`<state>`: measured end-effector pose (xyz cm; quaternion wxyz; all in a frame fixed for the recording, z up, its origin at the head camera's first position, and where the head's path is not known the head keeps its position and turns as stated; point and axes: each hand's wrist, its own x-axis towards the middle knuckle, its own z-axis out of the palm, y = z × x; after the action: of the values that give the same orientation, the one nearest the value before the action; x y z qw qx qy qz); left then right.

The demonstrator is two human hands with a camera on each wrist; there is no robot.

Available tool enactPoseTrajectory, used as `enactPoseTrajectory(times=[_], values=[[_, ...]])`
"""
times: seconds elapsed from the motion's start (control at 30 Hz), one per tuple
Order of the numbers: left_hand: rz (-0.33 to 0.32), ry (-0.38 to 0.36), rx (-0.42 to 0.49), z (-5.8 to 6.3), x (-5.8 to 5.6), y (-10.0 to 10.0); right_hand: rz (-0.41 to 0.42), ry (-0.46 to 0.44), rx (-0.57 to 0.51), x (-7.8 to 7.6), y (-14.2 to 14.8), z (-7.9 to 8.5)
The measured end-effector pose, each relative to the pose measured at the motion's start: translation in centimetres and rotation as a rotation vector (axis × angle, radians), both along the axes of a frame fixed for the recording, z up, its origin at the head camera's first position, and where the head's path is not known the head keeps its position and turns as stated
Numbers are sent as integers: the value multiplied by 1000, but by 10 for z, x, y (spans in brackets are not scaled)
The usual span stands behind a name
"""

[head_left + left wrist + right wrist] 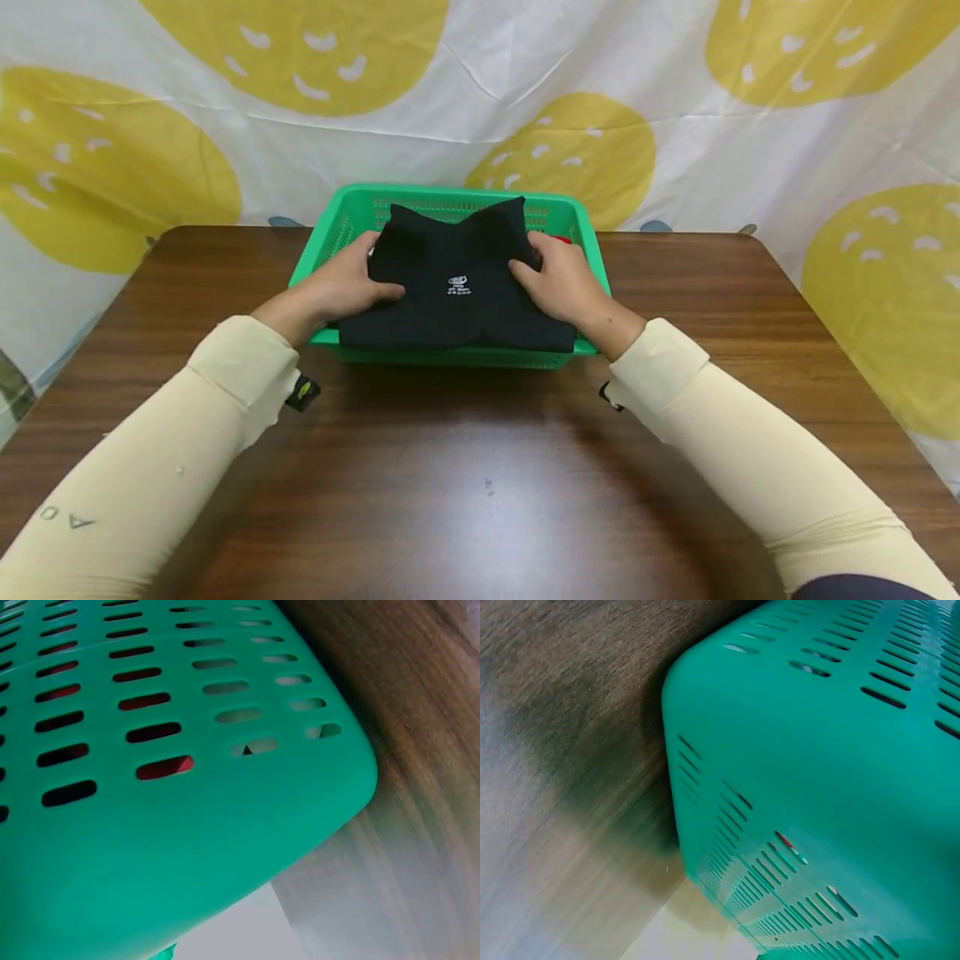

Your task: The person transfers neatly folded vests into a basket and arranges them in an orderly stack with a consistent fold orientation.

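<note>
A folded black garment (pixel 450 287) with a small white print near its middle lies over the green plastic basket (pixel 330 337) in the head view. Its front edge overlaps the basket's front rim, and two corners stick up at the back. My left hand (pixel 348 279) grips the garment's left side, thumb on top and the other fingers mostly hidden. On the opposite side my right hand (pixel 562 279) holds it the same way. The wrist views show only the basket's slotted walls, close up, and neither hand.
The basket stands at the back of a brown wooden table (pixel 480 467). Something red (pixel 562 239) shows inside the basket by my right hand, and red also appears through the slots. Behind the table hangs a white cloth (pixel 517 50) with yellow shapes.
</note>
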<state>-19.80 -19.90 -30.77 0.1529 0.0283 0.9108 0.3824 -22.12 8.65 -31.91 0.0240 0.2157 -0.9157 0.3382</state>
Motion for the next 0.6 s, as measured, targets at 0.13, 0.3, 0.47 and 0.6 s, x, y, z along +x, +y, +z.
enactPoseTrajectory(times=[0.13, 0.3, 0.47, 0.6], values=[[33, 23, 49, 1, -1, 0, -5, 4, 30, -3, -1, 1], [45, 76, 73, 1, -1, 0, -6, -75, -4, -5, -2, 2], [65, 103, 69, 1, 0, 0, -8, -177, -47, -8, -3, 3], [44, 86, 36, 1, -2, 0, -27, -200, -48, -10, -3, 3]])
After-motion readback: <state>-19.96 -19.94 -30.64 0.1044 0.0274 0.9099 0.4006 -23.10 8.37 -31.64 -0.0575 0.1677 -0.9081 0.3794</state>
